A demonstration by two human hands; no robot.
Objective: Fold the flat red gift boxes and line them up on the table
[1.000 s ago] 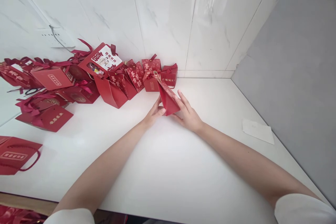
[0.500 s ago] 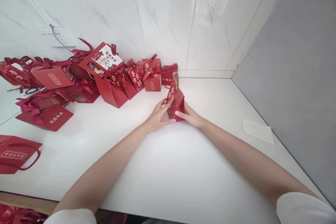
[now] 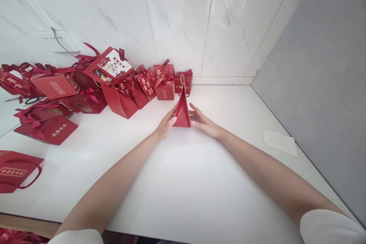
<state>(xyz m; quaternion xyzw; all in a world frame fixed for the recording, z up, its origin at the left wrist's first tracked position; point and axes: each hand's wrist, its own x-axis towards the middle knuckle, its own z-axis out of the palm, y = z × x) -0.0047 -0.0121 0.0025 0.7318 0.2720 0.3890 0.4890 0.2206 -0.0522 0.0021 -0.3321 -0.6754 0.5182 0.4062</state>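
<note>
A small red gift box [image 3: 182,112] with a gold loop on top stands upright on the white table, its narrow triangular side facing me. My left hand [image 3: 166,122] holds its left side, thumb at the front edge and the other fingers partly hidden along the panel. On the right, my right hand [image 3: 203,122] has its fingers apart; the fingertips are close to the lower right edge, and whether they touch it I cannot tell. Just behind the held box stand a small red box with a ribbon [image 3: 184,80] and a cube-shaped red box [image 3: 165,88].
Several red gift boxes line the wall at left, including one with a picture label [image 3: 114,65]. Nearer are a ribboned box [image 3: 57,131] and one with a cord handle [image 3: 17,171]. A white paper [image 3: 280,143] lies right, by the grey partition [image 3: 323,84].
The gift box has been turned from its patterned, lettered face to its plain triangular side and shifted slightly left. My right hand has loosened from it, its fingers now apart.
</note>
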